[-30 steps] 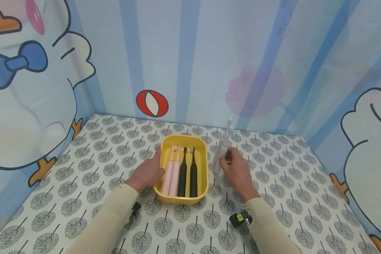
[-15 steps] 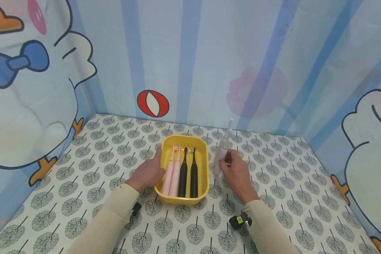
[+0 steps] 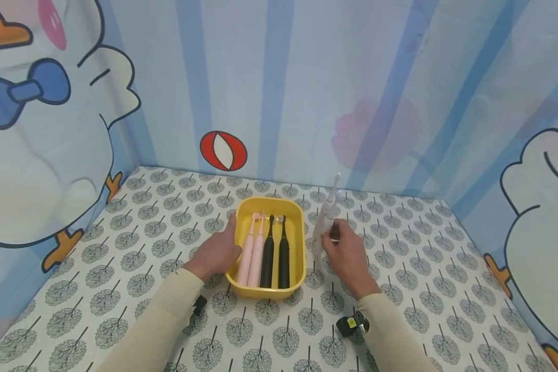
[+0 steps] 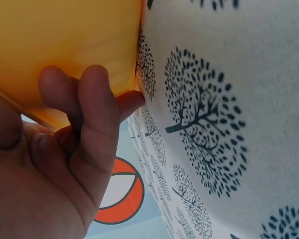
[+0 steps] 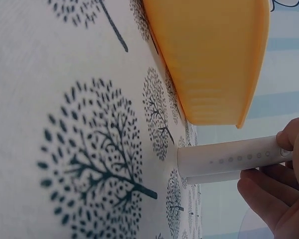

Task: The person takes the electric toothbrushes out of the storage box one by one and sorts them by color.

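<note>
My left hand (image 3: 217, 250) holds the left side of a yellow plastic basket (image 3: 265, 293), its thumb over the rim and fingers against the outer wall in the left wrist view. Inside the basket lie two pink electric toothbrushes (image 3: 245, 258) and two black electric toothbrushes (image 3: 283, 261), side by side with heads toward the back. To the right of the basket, my right hand (image 3: 346, 250) pinches a pair of white electric toothbrushes (image 3: 324, 222). They stand heads up, and the right wrist view shows their handle (image 5: 224, 157) bottoms right at the tablecloth.
A white tablecloth (image 3: 121, 299) with grey tree prints covers the table. Behind it hangs a pale blue striped curtain (image 3: 307, 93) with cartoon figures, which also closes off the left and right sides.
The white toothbrushes have shifted very slightly in the right hand, their bases a little lower in the head view. The left hand and the basket stay in place.
</note>
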A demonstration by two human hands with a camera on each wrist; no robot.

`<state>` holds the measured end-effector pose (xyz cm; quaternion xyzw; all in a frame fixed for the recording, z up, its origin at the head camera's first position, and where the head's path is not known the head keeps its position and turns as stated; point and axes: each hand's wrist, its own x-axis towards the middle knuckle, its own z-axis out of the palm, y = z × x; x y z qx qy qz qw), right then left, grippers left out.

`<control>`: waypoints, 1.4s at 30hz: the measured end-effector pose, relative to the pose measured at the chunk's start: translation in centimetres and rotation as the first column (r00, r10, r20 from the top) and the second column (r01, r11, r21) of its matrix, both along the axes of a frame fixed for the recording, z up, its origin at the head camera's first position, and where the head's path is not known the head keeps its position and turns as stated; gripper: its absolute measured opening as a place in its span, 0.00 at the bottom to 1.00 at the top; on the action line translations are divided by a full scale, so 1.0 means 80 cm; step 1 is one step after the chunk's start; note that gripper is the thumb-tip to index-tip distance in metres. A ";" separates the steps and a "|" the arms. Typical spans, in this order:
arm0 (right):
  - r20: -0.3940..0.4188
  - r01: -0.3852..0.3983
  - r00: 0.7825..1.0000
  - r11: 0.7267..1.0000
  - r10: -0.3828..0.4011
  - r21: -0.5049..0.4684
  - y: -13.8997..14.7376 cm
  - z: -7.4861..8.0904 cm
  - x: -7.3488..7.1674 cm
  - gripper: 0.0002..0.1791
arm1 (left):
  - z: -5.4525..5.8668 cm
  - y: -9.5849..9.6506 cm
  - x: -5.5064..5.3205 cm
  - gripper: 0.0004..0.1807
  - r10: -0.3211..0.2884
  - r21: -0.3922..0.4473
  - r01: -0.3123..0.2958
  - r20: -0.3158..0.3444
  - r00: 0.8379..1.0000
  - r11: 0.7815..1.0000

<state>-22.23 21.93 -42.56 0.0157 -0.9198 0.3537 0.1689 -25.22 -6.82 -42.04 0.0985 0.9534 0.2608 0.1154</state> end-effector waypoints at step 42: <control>-0.066 0.089 0.994 0.995 -0.086 0.041 0.007 0.018 0.020 0.18 | 0.005 0.001 0.002 0.46 0.009 -0.008 -0.008 0.024 1.000 1.000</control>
